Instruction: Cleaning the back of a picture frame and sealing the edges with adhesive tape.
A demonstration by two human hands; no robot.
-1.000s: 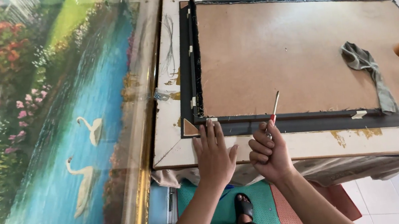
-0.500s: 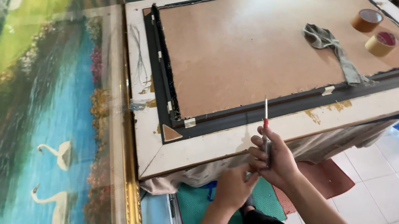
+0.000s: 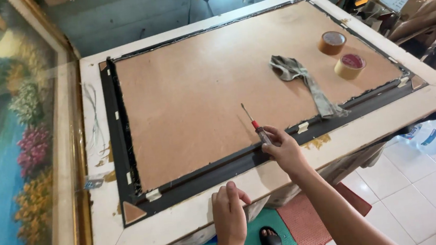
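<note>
Gripping the screwdriver (image 3: pixel 257 127) by its handle, the right hand (image 3: pixel 284 150) points its shaft up-left, away over the backing board (image 3: pixel 209 86). The left hand (image 3: pixel 230 217), farther off, lies flat, fingers seemingly together, on the white frame (image 3: pixel 337 140).

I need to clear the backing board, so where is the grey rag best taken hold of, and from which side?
Pinch the grey rag at its bunched upper end, coming from above: that crumpled part stands in folds off the backing board, while the long tail lies flat and thin toward the dark frame. The two tape rolls sit to its right, so approach from the left.
</note>
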